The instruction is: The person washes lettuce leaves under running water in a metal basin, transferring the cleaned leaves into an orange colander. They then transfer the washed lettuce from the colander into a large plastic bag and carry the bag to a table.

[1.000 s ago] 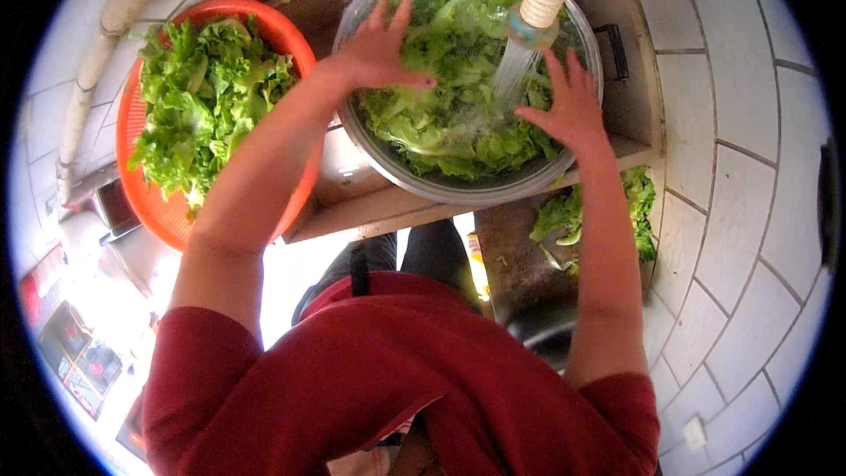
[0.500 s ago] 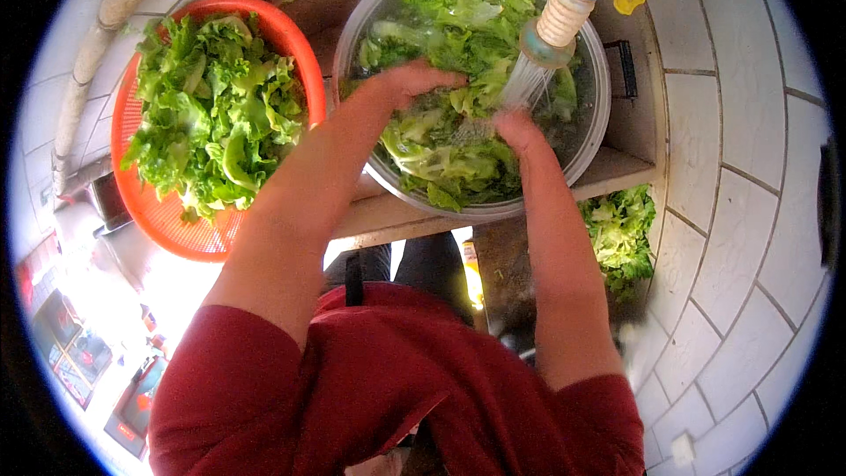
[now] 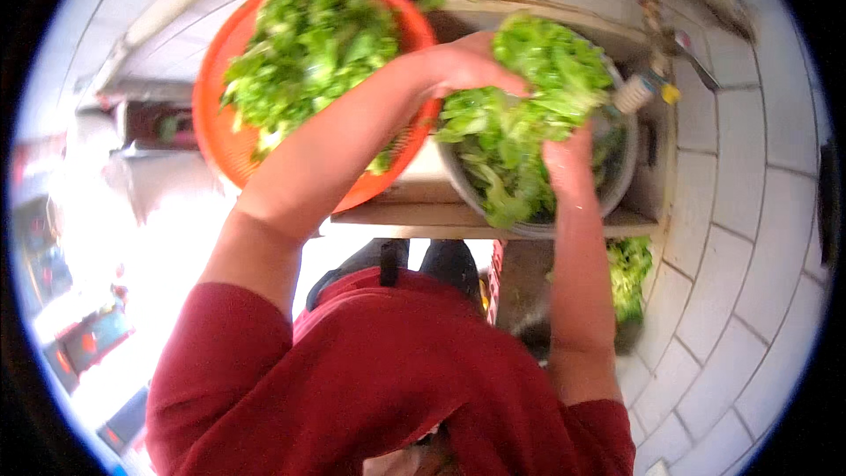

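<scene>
A large bunch of wet green lettuce (image 3: 529,115) is lifted above the metal bowl (image 3: 617,194), held between both my hands. My left hand (image 3: 467,62) grips the bunch from its upper left side. My right hand (image 3: 568,159) presses against it from below right. To the left stands an orange basket (image 3: 220,141) piled with more lettuce (image 3: 308,44). A tap with a hose end (image 3: 639,92) hangs over the bowl's right side.
The bowl and basket rest on a wooden ledge (image 3: 441,216) against a white tiled wall (image 3: 749,211). More greens (image 3: 630,269) lie lower down at the right, below the ledge. A pipe (image 3: 159,18) runs along the wall at the upper left.
My hands have gathered the lettuce in the bowl and raised a big bunch out of it, moving leftward. The view has shifted so the bowl sits further right.
</scene>
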Motion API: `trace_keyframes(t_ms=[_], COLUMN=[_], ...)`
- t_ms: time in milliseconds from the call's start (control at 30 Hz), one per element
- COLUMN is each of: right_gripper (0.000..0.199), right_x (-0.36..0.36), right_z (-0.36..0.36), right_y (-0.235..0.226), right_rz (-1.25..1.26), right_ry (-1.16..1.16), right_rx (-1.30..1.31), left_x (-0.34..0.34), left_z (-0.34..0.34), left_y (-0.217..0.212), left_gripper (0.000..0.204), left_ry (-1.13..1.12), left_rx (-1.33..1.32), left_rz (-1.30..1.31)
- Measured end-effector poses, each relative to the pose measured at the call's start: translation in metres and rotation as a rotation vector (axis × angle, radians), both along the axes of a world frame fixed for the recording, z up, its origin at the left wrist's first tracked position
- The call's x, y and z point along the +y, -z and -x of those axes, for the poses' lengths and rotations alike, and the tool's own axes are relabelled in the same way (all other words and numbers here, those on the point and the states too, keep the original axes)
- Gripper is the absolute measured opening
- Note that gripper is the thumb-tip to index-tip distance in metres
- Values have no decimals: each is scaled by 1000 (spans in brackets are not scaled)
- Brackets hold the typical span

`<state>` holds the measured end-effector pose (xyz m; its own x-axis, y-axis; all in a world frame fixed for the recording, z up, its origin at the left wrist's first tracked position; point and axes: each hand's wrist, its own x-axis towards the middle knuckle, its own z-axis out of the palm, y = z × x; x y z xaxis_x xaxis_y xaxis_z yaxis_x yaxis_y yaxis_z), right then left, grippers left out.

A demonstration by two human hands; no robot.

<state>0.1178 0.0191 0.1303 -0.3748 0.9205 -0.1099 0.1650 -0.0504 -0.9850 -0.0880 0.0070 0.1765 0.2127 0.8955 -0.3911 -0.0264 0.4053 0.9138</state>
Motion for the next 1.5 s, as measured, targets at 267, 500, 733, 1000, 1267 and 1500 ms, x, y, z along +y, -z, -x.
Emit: trace_keyframes(t_ms=[267,500,733,1000,1267,1500], right_gripper=[40,64,48,12,8,7], right_x=[-59,-124,-92,-81,-63,-64], right_z=[115,183,160,144,61,-36], right_y=[-87,-6,-48,-32,13,83], right_rz=[-227,-694,-463,-547,-282,-136], right_ry=[-200,-754,-878,-518,-303,-243], right_rx=[249,-622,-630,-322,-81,-270], left_x=[-91,-201,-200,-182,-157,-214], left_z=[127,233,219,206,135,106], left_y=[-114,-36,-50,-105,-98,-40], left_gripper=[79,107,105,58,10,20], left_ry=[-98,267,267,124,43,178], left_rx=[270,1474,1301,1416,1364,1589], left_rz=[-216,-198,-166,-225,-361,-274])
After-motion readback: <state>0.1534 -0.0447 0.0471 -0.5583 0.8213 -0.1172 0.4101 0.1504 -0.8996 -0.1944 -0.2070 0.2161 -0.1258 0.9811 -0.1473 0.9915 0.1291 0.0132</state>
